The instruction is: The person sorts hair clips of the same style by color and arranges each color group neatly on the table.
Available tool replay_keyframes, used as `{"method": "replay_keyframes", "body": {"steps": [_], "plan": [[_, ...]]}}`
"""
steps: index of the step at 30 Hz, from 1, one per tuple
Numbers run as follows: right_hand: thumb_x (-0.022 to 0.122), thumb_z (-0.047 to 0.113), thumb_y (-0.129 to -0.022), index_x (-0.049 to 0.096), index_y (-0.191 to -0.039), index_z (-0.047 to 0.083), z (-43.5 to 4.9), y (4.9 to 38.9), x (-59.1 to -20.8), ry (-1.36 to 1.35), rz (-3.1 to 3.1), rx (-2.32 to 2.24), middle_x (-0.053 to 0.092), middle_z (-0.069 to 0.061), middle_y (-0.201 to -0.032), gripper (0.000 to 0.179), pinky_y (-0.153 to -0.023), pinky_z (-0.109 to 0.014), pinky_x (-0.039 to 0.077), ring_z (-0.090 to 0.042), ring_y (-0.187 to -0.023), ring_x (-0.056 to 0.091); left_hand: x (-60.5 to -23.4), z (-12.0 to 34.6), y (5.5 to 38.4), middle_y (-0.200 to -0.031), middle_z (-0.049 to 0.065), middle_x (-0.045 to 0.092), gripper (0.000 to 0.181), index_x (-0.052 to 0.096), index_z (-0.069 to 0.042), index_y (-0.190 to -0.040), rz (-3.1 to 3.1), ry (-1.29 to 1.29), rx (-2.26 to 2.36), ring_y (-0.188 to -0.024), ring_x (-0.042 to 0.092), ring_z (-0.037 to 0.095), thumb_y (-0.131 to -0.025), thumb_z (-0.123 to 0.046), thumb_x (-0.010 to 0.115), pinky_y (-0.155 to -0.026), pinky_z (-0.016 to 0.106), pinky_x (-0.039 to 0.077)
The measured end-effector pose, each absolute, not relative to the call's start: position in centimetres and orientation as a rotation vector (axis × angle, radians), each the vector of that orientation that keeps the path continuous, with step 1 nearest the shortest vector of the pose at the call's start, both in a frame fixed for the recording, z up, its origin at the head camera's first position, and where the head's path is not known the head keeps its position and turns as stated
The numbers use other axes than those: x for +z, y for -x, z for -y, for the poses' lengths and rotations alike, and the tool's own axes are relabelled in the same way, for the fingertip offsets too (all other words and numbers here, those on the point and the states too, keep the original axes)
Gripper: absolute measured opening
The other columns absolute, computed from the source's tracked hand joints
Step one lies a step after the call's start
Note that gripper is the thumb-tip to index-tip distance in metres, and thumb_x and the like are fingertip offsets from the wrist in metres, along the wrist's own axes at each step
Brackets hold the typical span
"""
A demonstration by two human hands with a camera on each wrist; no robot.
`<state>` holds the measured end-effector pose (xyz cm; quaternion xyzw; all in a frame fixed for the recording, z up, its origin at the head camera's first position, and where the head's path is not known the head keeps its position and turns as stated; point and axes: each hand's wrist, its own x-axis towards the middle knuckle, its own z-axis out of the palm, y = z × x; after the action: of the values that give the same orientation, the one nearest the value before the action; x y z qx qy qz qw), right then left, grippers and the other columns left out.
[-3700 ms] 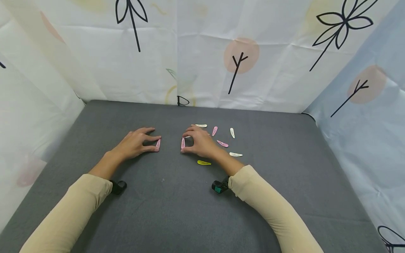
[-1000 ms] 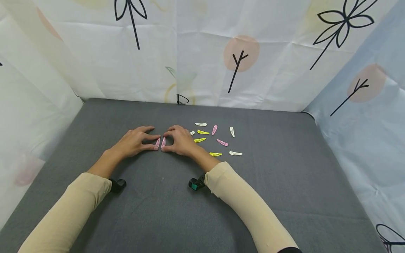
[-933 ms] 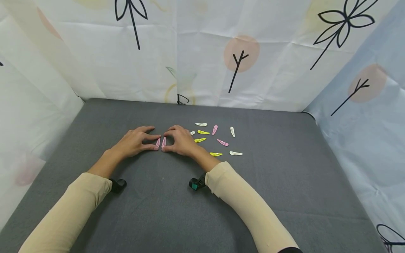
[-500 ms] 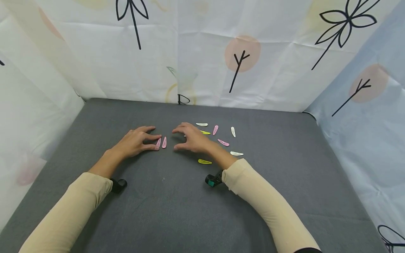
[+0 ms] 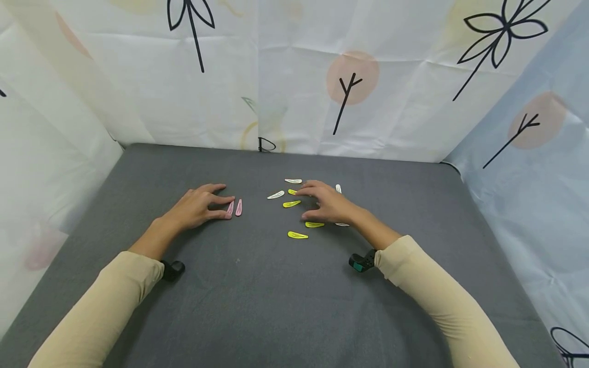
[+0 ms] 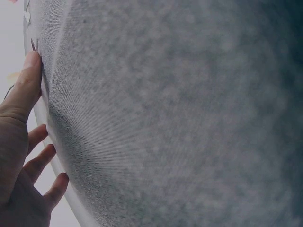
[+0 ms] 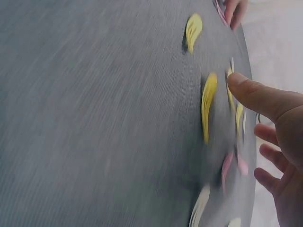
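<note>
– As I read the head view, the left grip (image 5: 198, 208) pinches one pink clip (image 5: 230, 208) by its ends, beside a second pink clip (image 5: 239, 207).
– Left wrist?
– I can't make the clip out clearly there.
– Right wrist?
– The right grip (image 7: 289, 135) is spread, empty, near yellow clips (image 7: 207, 109) on the table (image 7: 94, 118). I judge them all light, stiff, slick; I'd hold both ends.

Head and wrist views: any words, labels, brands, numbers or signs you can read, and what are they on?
No word, label, brand or number is readable in any view.
"D": a black outline on the backdrop resembles this letter, but may be just part of the printed drawing.
Clips: no lettering visible; any tiny marking would be too small to read.
Right wrist camera: green patch, too small to read.
</note>
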<state>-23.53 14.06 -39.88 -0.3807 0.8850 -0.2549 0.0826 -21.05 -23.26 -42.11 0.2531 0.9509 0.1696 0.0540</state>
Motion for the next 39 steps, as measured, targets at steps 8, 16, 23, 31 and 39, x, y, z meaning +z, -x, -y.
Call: {"method": "replay_keyframes", "body": {"steps": [8, 16, 23, 31, 39], "plan": [[0.083, 0.013, -0.082, 0.063, -0.13, -0.003, -17.6, 23.6, -40.5, 1.135, -2.674, -0.812, 0.054, -0.023, -0.137, 0.054, -0.106, -0.054, 0.037, -0.037, -0.13, 0.048, -42.0, 23.3, 21.0, -0.15, 0.025, 0.043, 0.058, 0.061, -0.013, -0.137, -2.891, -0.764, 0.521, -0.137, 0.039, 0.045, -0.088, -0.04, 0.075, -0.105, 0.066, 0.03], [0.08, 0.011, -0.085, 0.063, -0.13, -0.002, -19.6, 23.6, -40.8, 1.106, -2.696, -0.823, 0.054, -0.023, -0.136, 0.049, -0.105, -0.055, 0.038, -0.038, -0.129, 0.048, -42.1, 23.3, 21.2, -0.149, 0.026, 0.043, 0.058, 0.061, -0.012, -0.136, -2.895, -0.787, 0.533, -0.136, 0.04, 0.045, -0.088, -0.039, 0.075, -0.105, 0.065, 0.031], [0.073, 0.007, -0.09, 0.064, -0.128, -0.003, -20.7, 23.7, -41.1, 1.04, -2.739, -0.796, 0.055, -0.023, -0.135, 0.04, -0.108, -0.055, 0.035, -0.038, -0.132, 0.046, -42.2, 23.3, 21.1, -0.149, 0.025, 0.043, 0.058, 0.061, -0.012, -0.137, -2.89, -0.781, 0.527, -0.137, 0.039, 0.045, -0.088, -0.039, 0.076, -0.104, 0.066, 0.031], [0.072, 0.007, -0.091, 0.064, -0.128, -0.002, -20.9, 23.8, -41.1, 0.999, -2.752, -0.722, 0.053, -0.023, -0.137, 0.039, -0.111, -0.054, 0.031, -0.038, -0.137, 0.04, -42.1, 23.3, 21.1, -0.149, 0.025, 0.043, 0.057, 0.061, -0.012, -0.137, -2.889, -0.776, 0.534, -0.137, 0.039, 0.045, -0.088, -0.038, 0.075, -0.103, 0.068, 0.031], [0.075, 0.008, -0.088, 0.063, -0.127, -0.004, -20.8, 23.7, -41.3, 1.037, -2.753, -0.741, 0.054, -0.025, -0.135, 0.043, -0.11, -0.055, 0.032, -0.04, -0.134, 0.043, -42.1, 23.3, 21.1, -0.15, 0.025, 0.042, 0.058, 0.06, -0.012, -0.138, -2.885, -0.776, 0.531, -0.137, 0.038, 0.045, -0.089, -0.039, 0.074, -0.102, 0.069, 0.03]]}}
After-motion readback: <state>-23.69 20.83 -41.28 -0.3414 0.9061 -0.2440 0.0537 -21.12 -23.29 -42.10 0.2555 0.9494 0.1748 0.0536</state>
